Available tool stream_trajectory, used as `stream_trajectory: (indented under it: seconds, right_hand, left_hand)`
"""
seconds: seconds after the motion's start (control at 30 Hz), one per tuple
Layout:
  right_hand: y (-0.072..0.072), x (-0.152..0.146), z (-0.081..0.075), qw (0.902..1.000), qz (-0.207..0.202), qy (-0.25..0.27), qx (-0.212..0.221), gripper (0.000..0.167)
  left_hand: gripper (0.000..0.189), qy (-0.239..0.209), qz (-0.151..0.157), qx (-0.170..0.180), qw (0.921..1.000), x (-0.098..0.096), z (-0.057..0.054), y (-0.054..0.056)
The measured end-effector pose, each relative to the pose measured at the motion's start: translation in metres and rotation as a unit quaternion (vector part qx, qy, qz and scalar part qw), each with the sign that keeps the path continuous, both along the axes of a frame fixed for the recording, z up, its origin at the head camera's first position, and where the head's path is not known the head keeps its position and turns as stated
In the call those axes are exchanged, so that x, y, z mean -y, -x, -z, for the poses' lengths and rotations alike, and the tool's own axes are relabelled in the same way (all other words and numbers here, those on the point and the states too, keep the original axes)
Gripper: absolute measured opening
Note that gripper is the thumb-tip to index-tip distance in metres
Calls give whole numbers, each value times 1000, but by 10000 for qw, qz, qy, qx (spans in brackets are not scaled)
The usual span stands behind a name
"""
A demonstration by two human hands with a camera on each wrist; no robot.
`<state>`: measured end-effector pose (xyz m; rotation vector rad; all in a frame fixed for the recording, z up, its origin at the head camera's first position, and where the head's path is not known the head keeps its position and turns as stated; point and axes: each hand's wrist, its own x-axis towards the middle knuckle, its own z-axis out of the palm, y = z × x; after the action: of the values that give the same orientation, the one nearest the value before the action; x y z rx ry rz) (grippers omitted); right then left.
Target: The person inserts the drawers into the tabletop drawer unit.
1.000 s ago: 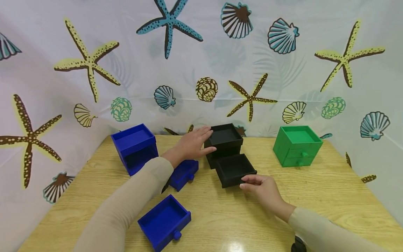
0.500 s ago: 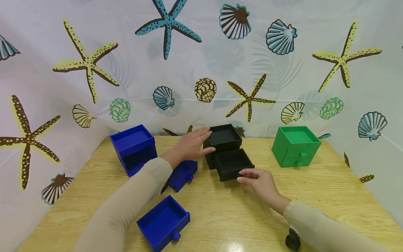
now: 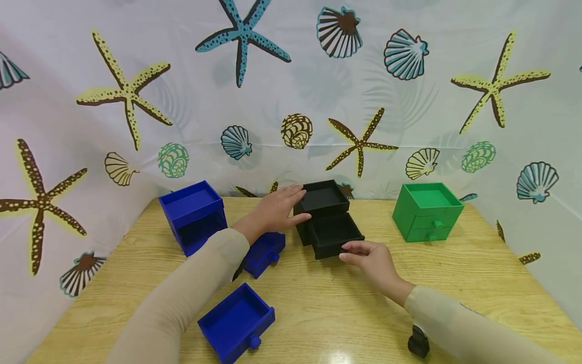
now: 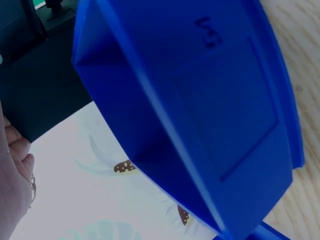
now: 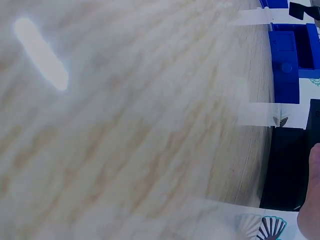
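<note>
In the head view a small black cabinet (image 3: 324, 208) stands at the back middle, with a shallow tray on top. My left hand (image 3: 282, 208) rests against its left side, fingers extended, thumb along the front. A black drawer (image 3: 336, 232) sits partly in the cabinet's opening, its front sticking out. With thumb and fingertips my right hand (image 3: 372, 262) pinches the drawer's front; any knob is hidden behind the fingers. The left wrist view has the left hand (image 4: 15, 175) beside the black cabinet (image 4: 45, 95). Only part of the right hand (image 5: 311, 195) enters the right wrist view.
A blue cabinet (image 3: 193, 215) with an open front stands at the back left. Two blue drawers lie apart from it: a smaller drawer (image 3: 263, 253) by the left forearm, and a larger drawer (image 3: 236, 321) nearer the front. A green cabinet (image 3: 427, 222) stands at the right.
The right hand has pushed the black drawer back and slightly left, deeper into the black cabinet. The left hand has stayed on the cabinet's side.
</note>
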<state>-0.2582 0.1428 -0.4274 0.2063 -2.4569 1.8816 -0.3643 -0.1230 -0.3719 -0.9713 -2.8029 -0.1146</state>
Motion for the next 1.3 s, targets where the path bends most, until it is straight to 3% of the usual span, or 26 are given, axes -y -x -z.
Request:
stream_trajectory:
  seconds: [1.07,1.3]
  right_hand:
    - [15,10,5,9992,-115,375,63,19]
    - [21,14,7,9996,-52,263,-52,20]
  left_hand:
    - [78,106,-84,-219,9997,-1,0,2]
    - [78,59,-18,-161,9999,-1,-1,0]
